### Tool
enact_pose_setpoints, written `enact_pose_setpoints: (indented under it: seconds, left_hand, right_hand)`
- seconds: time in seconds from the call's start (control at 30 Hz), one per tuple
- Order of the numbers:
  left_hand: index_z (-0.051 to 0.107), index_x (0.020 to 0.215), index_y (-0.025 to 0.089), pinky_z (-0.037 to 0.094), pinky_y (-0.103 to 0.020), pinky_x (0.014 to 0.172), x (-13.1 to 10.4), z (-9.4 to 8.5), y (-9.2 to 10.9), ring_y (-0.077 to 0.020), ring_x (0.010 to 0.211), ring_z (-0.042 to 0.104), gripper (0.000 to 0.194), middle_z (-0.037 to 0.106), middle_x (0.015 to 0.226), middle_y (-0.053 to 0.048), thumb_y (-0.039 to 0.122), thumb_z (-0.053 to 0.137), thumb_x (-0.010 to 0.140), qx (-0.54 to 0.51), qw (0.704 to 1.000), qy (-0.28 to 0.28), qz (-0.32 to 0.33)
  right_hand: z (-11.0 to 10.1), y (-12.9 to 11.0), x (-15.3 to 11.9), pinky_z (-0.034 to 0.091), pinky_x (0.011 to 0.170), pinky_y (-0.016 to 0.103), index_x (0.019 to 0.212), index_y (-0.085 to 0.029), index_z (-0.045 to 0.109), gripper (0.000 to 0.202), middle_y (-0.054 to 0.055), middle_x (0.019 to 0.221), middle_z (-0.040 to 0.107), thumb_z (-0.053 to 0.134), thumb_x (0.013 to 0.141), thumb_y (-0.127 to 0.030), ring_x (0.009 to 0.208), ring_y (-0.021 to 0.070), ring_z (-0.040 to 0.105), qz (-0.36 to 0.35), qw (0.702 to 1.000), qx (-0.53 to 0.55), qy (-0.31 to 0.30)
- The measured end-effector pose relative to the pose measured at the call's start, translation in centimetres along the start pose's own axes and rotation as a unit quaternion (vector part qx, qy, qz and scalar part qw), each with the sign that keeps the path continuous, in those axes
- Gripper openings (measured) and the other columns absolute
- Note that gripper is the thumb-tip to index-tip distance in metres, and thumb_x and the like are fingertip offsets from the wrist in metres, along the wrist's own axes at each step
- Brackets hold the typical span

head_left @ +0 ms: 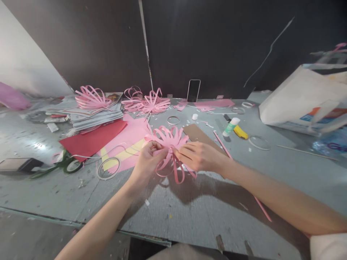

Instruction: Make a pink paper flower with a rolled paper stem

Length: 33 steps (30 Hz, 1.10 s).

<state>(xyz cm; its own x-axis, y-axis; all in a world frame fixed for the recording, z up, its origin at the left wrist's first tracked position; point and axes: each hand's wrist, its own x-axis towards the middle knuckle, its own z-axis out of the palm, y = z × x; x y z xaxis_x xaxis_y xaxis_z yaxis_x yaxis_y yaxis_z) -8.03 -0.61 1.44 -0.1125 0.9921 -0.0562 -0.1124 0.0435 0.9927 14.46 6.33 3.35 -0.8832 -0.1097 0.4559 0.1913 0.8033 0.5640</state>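
Observation:
A pink flower of looped paper strips [177, 174] is held above the grey table, in the middle of the head view. My left hand [152, 155] pinches it near its centre from the left. From the right, my right hand [193, 155] grips it close to the same spot, fingers pressed together. Loops fan out behind and below both hands. Just behind my right hand lies a brown card [200, 133]. Pink paper [130, 133] with yellow strips is spread to the left of my left hand. The flower's very centre is partly hidden by my fingers.
On the left are red paper [93, 140], green-handled scissors [61, 164] and a stack of papers [97, 121]. More pink loop flowers [155, 103] and an upright phone [193, 90] stand behind. A glue stick [231, 127], a yellow cutter [240, 133] and a white bag [290, 97] are right.

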Motion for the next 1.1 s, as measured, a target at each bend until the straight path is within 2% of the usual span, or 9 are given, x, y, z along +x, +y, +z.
enact_pose_setpoints:
  seconds: [0.1, 0.2, 0.33, 0.43, 0.5, 0.6, 0.67, 0.9, 1.1]
  left_hand:
    - [0.056, 0.088, 0.022, 0.035, -0.023, 0.055, -0.1, 0.0, 0.1, -0.0090, 0.057, 0.050, 0.037, 0.058, 0.072, 0.005, 0.040, 0.087, 0.079, 0.009, 1.000, 0.005, 0.005]
    - [0.056, 0.087, 0.022, 0.036, -0.024, 0.057, -0.2, 0.0, 0.3, -0.0097, 0.060, 0.051, 0.036, 0.058, 0.074, 0.005, 0.041, 0.086, 0.082, 0.028, 0.999, 0.012, 0.018]
    - [0.057, 0.088, 0.021, 0.037, -0.023, 0.058, -0.2, 0.0, 0.5, -0.0099, 0.063, 0.049, 0.036, 0.059, 0.078, 0.004, 0.042, 0.086, 0.084, 0.066, 0.995, 0.033, 0.060]
    - [0.056, 0.088, 0.022, 0.037, -0.023, 0.059, -0.2, 0.0, 0.6, -0.0098, 0.065, 0.049, 0.037, 0.057, 0.079, 0.004, 0.043, 0.086, 0.084, 0.072, 0.994, 0.034, 0.074]
    - [0.056, 0.087, 0.021, 0.038, -0.023, 0.060, -0.2, 0.0, 0.6, -0.0100, 0.065, 0.050, 0.039, 0.057, 0.078, 0.004, 0.044, 0.087, 0.083, 0.069, 0.994, 0.031, 0.078]
    - [0.056, 0.087, 0.022, 0.039, -0.023, 0.060, -0.2, 0.0, 0.6, -0.0105, 0.066, 0.051, 0.042, 0.057, 0.079, 0.004, 0.047, 0.090, 0.081, 0.061, 0.995, 0.028, 0.079]
    - [0.057, 0.089, 0.022, 0.039, -0.022, 0.060, -0.1, 0.0, 0.5, -0.0104, 0.066, 0.051, 0.044, 0.058, 0.079, 0.004, 0.048, 0.090, 0.080, 0.057, 0.995, 0.025, 0.076]
    - [0.056, 0.088, 0.021, 0.039, -0.021, 0.059, 0.1, 0.0, 0.2, -0.0088, 0.063, 0.050, 0.046, 0.056, 0.077, 0.005, 0.049, 0.091, 0.080, 0.057, 0.996, 0.010, 0.075]
    - [0.055, 0.086, 0.021, 0.040, -0.021, 0.060, 0.0, 0.3, 0.1, -0.0097, 0.066, 0.050, 0.038, 0.055, 0.081, 0.004, 0.042, 0.087, 0.083, 0.069, 0.993, 0.000, 0.091]
  right_hand:
    - [-0.1, 0.0, 0.1, 0.061, 0.078, 0.034, 0.120, -0.014, 0.071, 0.026, 0.007, 0.097, 0.077, 0.050, 0.108, -0.006, 0.086, 0.0197, 0.073, 0.037, 0.997, 0.064, -0.020]
    - [-0.4, -0.1, 0.4, 0.061, 0.077, 0.039, 0.135, -0.015, 0.066, 0.030, 0.012, 0.106, 0.077, 0.054, 0.110, -0.027, 0.087, 0.0241, 0.073, 0.187, 0.967, 0.171, -0.016]
    - [-1.1, 0.7, 0.6, 0.057, 0.075, 0.036, 0.131, -0.020, 0.068, 0.029, 0.010, 0.111, 0.077, 0.062, 0.106, -0.034, 0.083, 0.0219, 0.071, 0.432, 0.853, 0.291, -0.031]
    - [-1.3, 1.6, 0.5, 0.055, 0.065, 0.031, 0.118, -0.021, 0.072, 0.021, 0.009, 0.113, 0.079, 0.066, 0.103, -0.035, 0.070, 0.0164, 0.070, 0.510, 0.766, 0.383, -0.081]
    - [-1.0, 2.1, 0.2, 0.052, 0.059, 0.028, 0.113, -0.020, 0.073, 0.018, 0.010, 0.118, 0.079, 0.067, 0.103, -0.034, 0.064, 0.0130, 0.068, 0.519, 0.729, 0.434, -0.102]
    - [-0.2, 2.4, -0.2, 0.050, 0.057, 0.026, 0.116, -0.019, 0.074, 0.020, 0.010, 0.111, 0.080, 0.069, 0.104, -0.034, 0.061, 0.0121, 0.068, 0.498, 0.721, 0.469, -0.106]
    - [0.4, 2.4, -0.4, 0.050, 0.056, 0.026, 0.119, -0.020, 0.073, 0.023, 0.009, 0.104, 0.080, 0.070, 0.104, -0.036, 0.058, 0.0126, 0.069, 0.504, 0.694, 0.500, -0.120]
    - [0.7, 2.5, -0.1, 0.023, 0.036, 0.022, 0.111, -0.022, 0.067, 0.037, 0.002, 0.093, 0.071, 0.079, 0.095, -0.054, 0.047, 0.0092, 0.064, 0.573, 0.450, 0.656, -0.194]
    - [-0.3, 2.1, 1.0, 0.016, 0.036, 0.022, 0.100, -0.020, 0.067, 0.048, -0.008, 0.062, 0.051, 0.091, 0.082, -0.058, 0.042, 0.0083, 0.054, 0.567, 0.382, 0.713, -0.156]
